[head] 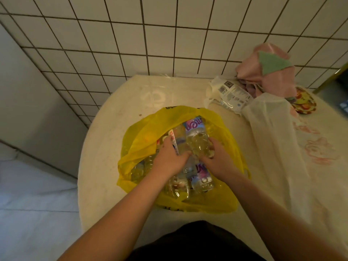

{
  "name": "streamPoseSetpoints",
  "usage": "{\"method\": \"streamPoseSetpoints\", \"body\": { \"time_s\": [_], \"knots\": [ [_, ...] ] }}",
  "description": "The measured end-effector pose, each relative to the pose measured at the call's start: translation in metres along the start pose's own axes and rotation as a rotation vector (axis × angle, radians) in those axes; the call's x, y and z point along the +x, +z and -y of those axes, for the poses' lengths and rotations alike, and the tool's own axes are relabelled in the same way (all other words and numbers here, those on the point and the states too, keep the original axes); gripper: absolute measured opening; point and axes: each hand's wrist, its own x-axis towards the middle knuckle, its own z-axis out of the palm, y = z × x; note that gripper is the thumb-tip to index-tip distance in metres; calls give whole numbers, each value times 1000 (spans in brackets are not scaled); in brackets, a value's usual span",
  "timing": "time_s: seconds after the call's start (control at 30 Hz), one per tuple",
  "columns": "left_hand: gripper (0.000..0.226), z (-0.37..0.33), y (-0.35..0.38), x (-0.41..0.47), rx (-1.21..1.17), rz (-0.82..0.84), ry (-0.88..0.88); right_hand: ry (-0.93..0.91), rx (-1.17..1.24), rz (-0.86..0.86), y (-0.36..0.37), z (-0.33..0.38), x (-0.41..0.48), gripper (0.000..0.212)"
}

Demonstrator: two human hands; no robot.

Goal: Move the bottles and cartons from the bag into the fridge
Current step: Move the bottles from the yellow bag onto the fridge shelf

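Note:
A yellow plastic bag lies open on the round pale table, full of several clear plastic bottles. My left hand grips a clear bottle with a white and red label inside the bag. My right hand holds a clear bottle with a purple and blue label right beside it. Another purple-labelled bottle lies below my hands. Further bottles sit at the bag's left side. No fridge is in view.
A white tiled wall stands behind the table. At the back right lie a crumpled clear wrapper with a barcode, a pink and green cloth, a translucent white bag and a patterned dish. Pale floor is to the left.

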Motion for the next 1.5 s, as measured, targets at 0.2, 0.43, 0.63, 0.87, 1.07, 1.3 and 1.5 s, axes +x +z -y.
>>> {"method": "streamPoseSetpoints", "body": {
  "time_s": [0.2,0.43,0.63,0.87,1.07,1.3,1.5],
  "knots": [
    [92,-9,9,12,153,-61,-126,-5,-31,-23,9,-13,10,93],
    [92,-22,11,16,232,-84,-223,-77,22,-117,0,-20,0,29],
    [66,-16,-5,5,-251,42,-310,-141,182,-363,-22,-23,-3,13],
    [66,3,-30,-40,-913,349,-398,-294,211,-537,-71,8,-17,4],
    [66,12,-33,-77,-879,233,-296,-480,151,-442,-86,36,-43,15],
    [55,11,-21,-128,-779,-83,7,-649,179,-226,-89,58,-85,18],
    [47,24,-1,-188,-696,-278,14,-778,216,47,-81,48,-106,26]
  ]
}}
